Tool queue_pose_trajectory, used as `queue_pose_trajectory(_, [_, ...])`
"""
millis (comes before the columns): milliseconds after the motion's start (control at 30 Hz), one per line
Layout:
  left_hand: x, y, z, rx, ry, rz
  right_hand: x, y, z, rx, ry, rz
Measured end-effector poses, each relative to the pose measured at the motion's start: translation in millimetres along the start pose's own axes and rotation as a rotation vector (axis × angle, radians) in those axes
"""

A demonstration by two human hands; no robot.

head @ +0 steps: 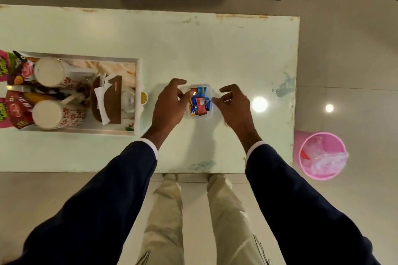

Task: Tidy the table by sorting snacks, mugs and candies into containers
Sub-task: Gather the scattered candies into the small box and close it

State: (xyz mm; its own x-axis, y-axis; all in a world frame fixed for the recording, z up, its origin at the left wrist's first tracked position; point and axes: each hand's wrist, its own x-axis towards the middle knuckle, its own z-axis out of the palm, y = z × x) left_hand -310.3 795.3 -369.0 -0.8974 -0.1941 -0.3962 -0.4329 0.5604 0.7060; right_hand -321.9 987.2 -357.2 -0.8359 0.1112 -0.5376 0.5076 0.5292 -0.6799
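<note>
Candy tub (210, 112) btwn hands, maybe touching L fingers (183, 94).

Wore a dark navy jacket, its left sleeve (97, 196) and right sleeve (301, 200) both long and plain, without visible buttons or markings. Showed a narrow white shirt cuff (148, 143) at the left wrist and another white cuff (254, 146) at the right. Left both hands bare below the cuffs. Had on light beige trousers (168, 217), creased down each leg.
</note>
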Motion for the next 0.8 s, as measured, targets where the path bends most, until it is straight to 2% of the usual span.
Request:
queue_pose_trajectory(67, [0, -8, -4, 0.024, 0.027, -0.008, -1, 14, -8, -0.1, 0.112, 0.036])
queue_pose_trajectory(133, [-4, -19, -5, 0.07, -0.031, -0.024, -6, 33, -13, -0.314, 0.172, 0.077])
queue_pose_trajectory(233, [-16, -34, 0, 0.077, -0.155, -0.045, -14, 51, -11, -0.519, 0.099, 0.173])
queue_pose_trajectory(400, [-31, -46, 6, -0.065, -0.209, -0.158, -9, 51, 2, -0.643, 0.106, 0.168])
queue_pose_trajectory(500, [-38, -46, 3, -0.016, -0.191, -0.154, -4, 47, 6, -0.573, 0.104, 0.192])
queue_pose_trajectory(567, [-41, -39, -1, 0.016, -0.151, -0.132, -4, 43, 0, -0.425, 0.104, 0.255])
queue_pose_trajectory(700, [-42, -17, -10, -0.033, -0.14, -0.056, -17, 36, -22, 0.244, 0.18, 0.425])
queue_pose_trajectory(800, [-40, -7, -13, -0.038, -0.181, -0.017, -37, 31, -27, 0.264, 0.182, 0.335])
